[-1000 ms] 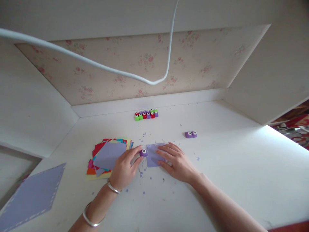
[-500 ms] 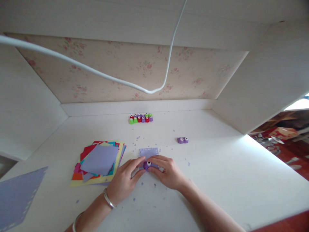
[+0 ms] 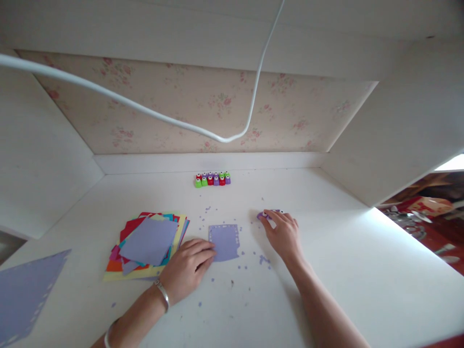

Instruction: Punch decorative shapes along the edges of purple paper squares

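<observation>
A small lavender paper square (image 3: 224, 241) with punched holes along its edges lies flat on the white desk (image 3: 340, 270). My left hand (image 3: 188, 269) rests palm down beside it, fingertips touching its lower left edge. My right hand (image 3: 282, 233) reaches away to the right and back, its fingers closed over a small purple paper punch (image 3: 261, 215) at the spot where two other purple punches lay; those are mostly hidden under the fingers. Tiny lavender paper bits (image 3: 263, 260) lie scattered around the square.
A fanned stack of coloured paper sheets (image 3: 147, 244) lies left of my left hand. A row of several small green, red and purple punches (image 3: 212, 179) stands near the back wall. A large lavender sheet (image 3: 25, 290) sits at the far left. A white cable (image 3: 224, 137) hangs overhead.
My right hand took the purple punch off the lavender square and carried it right and back to the other purple punches. My left hand let go of the punch and settled at the square's edge.
</observation>
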Tool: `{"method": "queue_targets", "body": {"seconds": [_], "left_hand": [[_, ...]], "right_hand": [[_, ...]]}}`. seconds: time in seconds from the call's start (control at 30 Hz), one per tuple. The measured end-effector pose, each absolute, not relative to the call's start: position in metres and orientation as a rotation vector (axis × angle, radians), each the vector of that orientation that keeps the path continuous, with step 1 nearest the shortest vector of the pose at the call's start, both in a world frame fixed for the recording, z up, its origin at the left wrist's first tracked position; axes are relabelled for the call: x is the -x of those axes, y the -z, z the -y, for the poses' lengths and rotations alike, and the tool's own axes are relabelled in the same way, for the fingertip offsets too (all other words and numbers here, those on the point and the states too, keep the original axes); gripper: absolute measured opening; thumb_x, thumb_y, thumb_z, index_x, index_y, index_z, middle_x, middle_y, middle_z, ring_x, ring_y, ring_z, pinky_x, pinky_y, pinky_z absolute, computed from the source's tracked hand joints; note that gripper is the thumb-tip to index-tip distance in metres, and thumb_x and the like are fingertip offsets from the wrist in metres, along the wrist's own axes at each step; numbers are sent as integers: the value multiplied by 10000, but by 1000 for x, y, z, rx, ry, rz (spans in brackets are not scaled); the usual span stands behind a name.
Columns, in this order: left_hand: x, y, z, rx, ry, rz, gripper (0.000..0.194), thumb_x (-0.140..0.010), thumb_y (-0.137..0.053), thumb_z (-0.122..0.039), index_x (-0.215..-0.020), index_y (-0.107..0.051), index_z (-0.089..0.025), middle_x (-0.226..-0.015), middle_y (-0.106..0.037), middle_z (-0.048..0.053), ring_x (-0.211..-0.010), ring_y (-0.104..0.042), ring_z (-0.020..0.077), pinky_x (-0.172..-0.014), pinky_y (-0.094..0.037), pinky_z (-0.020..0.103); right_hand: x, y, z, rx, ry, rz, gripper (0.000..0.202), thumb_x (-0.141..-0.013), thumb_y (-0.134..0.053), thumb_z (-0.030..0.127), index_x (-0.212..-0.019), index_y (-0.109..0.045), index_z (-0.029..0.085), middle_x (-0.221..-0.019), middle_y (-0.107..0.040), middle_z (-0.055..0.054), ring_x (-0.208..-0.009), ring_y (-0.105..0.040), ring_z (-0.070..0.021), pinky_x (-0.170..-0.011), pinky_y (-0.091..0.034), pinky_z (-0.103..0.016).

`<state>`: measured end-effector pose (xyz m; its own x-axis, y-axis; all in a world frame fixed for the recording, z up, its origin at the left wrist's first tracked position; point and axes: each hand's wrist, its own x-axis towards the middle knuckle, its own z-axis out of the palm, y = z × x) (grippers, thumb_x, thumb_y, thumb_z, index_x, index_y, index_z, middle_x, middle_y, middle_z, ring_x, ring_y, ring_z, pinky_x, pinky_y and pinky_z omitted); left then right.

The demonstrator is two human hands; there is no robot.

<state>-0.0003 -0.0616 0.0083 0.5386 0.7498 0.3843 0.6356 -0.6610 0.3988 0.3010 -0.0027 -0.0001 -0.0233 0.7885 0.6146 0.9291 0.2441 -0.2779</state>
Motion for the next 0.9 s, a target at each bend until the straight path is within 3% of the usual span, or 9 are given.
{"method": "queue_targets", "body": {"seconds": [0.2,0.57,0.73,0.9], "left_hand": [[0,-8,62,-2553,-775,-1195,190,-922,-539,-177,-1005,-703,-228,-1068,-688,45,-1000,-612,207,-907,-509,412],[0,-7,63,-2546,-758,-1201,196,-927,-534,-184,-1024,-697,-234,-1077,-677,38,-1012,-592,204,-917,-491,403],[-1,-8,63,-2544,-766,-1201,192,-922,-540,-180,-1012,-701,-235,-1055,-684,37,-993,-598,204,-907,-492,403],[-2,-10,64,-2539,-796,-1198,187,-908,-562,-173,-1000,-711,-239,-1030,-695,36,-967,-610,205,-887,-498,398]], "right_hand": [[-301,1,1,1792,360,1868,255,-925,-541,403,-1017,-708,234,-995,-721,-49,-902,-594,-228,-785,-352,-351],[-300,-2,-8,1907,509,1769,217,-871,-618,410,-953,-715,235,-1013,-642,-53,-893,-531,-229,-746,-302,-347],[-292,-6,-3,1843,507,1766,310,-888,-590,440,-1067,-675,202,-1035,-656,-74,-894,-539,-237,-764,-300,-356],[-282,-7,4,1676,434,1853,219,-950,-516,361,-974,-688,227,-935,-691,-43,-875,-562,-217,-792,-293,-353]]}}
